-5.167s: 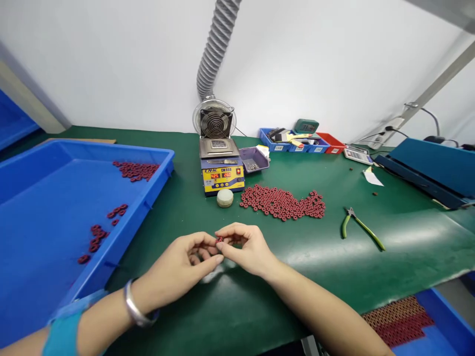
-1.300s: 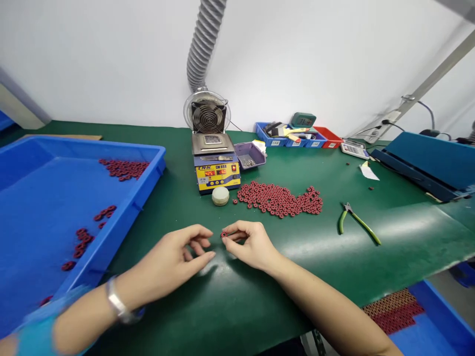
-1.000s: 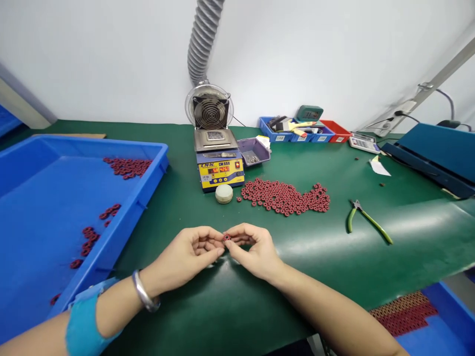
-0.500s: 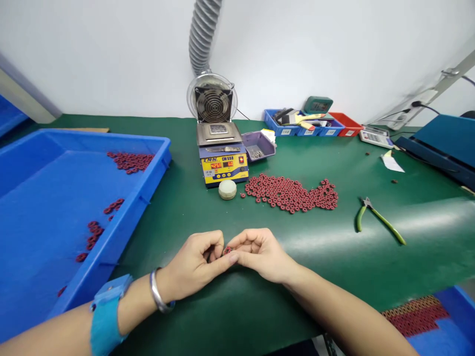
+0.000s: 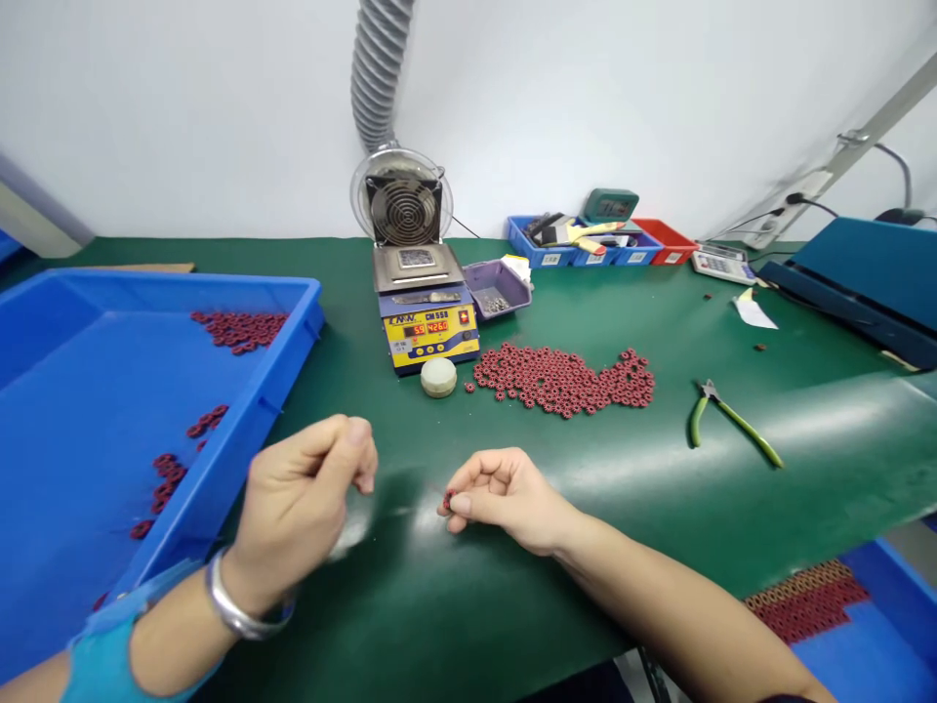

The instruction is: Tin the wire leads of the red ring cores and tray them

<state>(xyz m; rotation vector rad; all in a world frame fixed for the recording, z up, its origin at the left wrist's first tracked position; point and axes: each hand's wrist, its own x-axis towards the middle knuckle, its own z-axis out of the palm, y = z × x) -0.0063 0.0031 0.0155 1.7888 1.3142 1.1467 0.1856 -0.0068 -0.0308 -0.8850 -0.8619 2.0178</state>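
My right hand [image 5: 502,498] pinches a small dark-red toothed ring [image 5: 449,500] between thumb and fingertips, above the green mat. To its left, my left hand [image 5: 311,483] is raised with thumb and fingers closed together. Whatever it holds, if anything, is hidden or too thin to make out. The left wrist wears a metal bangle [image 5: 238,610] and a blue strap [image 5: 109,649]. Beyond the right hand lies a spread pile of similar red rings [image 5: 563,379]. A round whitish pad or jar [image 5: 438,377] stands left of that pile.
A yellow-and-blue heater unit [image 5: 431,332] with digital readouts stands at the back, beside a purple tray [image 5: 505,293]. Green-handled cutters [image 5: 721,415] lie to the right. A large blue bin [image 5: 293,342] with rings fills the left. Small tool bins [image 5: 546,257] line the wall.
My left hand has moved left and up, away from the ring and from my right hand. My right hand keeps its pinch on the ring. The whole view has shifted slightly.
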